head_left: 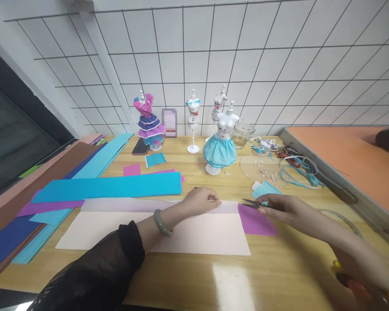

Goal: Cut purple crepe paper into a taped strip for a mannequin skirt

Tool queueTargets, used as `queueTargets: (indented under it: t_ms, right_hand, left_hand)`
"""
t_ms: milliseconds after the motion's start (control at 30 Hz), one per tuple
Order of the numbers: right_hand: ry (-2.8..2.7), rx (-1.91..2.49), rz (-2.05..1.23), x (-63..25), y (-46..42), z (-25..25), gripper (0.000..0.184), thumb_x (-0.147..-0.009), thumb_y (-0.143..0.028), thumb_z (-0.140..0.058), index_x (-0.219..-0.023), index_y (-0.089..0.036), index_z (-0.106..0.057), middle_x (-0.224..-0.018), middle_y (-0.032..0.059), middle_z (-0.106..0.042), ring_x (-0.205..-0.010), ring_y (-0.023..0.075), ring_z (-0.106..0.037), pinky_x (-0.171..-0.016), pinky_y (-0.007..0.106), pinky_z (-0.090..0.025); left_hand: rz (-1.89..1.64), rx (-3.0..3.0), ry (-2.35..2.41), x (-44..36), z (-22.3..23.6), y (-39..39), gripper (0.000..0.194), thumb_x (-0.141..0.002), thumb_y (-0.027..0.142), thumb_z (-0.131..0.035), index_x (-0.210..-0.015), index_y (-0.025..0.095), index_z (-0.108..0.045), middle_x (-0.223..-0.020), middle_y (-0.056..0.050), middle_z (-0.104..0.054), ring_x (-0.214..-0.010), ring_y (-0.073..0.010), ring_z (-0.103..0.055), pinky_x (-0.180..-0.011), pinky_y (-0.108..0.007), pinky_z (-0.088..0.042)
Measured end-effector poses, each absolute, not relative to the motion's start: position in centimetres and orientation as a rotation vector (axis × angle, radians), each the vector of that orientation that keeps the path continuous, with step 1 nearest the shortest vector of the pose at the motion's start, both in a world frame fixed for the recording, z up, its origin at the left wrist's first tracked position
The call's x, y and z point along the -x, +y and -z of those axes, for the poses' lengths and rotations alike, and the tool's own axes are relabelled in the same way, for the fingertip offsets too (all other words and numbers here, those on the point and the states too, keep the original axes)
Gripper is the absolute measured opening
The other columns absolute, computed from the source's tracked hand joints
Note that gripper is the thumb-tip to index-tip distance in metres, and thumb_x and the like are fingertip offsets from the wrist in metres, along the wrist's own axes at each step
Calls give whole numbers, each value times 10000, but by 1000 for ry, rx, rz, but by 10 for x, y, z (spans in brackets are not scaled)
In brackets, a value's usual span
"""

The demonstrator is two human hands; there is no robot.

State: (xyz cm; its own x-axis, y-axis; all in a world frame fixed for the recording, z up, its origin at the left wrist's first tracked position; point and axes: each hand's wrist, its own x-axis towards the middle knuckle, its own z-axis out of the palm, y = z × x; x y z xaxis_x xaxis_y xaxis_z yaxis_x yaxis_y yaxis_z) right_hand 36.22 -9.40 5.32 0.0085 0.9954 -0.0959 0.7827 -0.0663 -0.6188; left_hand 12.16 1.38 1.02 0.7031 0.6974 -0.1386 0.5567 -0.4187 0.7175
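My left hand (199,202), a green bangle on its wrist, is closed in a pinch on the far edge of a pale pink paper sheet (197,233) lying on the wooden table. My right hand (283,208) is closed on small dark scissors (252,202), whose blades point left toward my left hand's fingertips. The blades sit over the corner of a purple paper piece (256,221) that lies beside the pink sheet. A pale lilac strip (129,204) runs along the pink sheet's far edge.
A long cyan crepe strip (110,187) and stacked blue, purple and brown sheets (26,216) lie at left. Small mannequins in dresses (219,149) stand at the back, near a glass jar (243,134), ribbons (298,170) and beads. An orange board (350,164) is at right.
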Motion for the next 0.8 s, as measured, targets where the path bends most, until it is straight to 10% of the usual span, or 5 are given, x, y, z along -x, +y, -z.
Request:
queueTargets:
  t_ms: [200,467,800]
  right_hand:
    - [-1844,1731,-1276,-372,-71,-41,449,-782,-547,-548,-1084,-238,-666,-970,37,-691,-798,197,-606,-648,286,-478]
    - [-1842,1691,-1314,-376,-77,-28,434,-773,-510,-585,-1124,-265,-662,-1156,45,-652,-1034,281,-582,-870,392,-472]
    - [-1834,1655,-1340,-358,-68,-25,437,-728,-569,-597,-1012,-258,-712,-1031,30,-699,-905,242,-612,-755,321,-487]
  left_hand:
    - [-218,-2051,886,-119,-10,17,273,-747,411,-517,-763,175,-654,-713,14,-638,-703,-122,-554,-583,-206,-366]
    - [-154,-1995,858,-117,-12,20,295,-747,424,-528,-798,162,-653,-728,6,-623,-684,-114,-540,-563,-203,-355]
    - [-135,-2021,871,-118,-13,19,292,-751,420,-539,-817,167,-669,-729,9,-626,-683,-112,-538,-579,-206,-361]
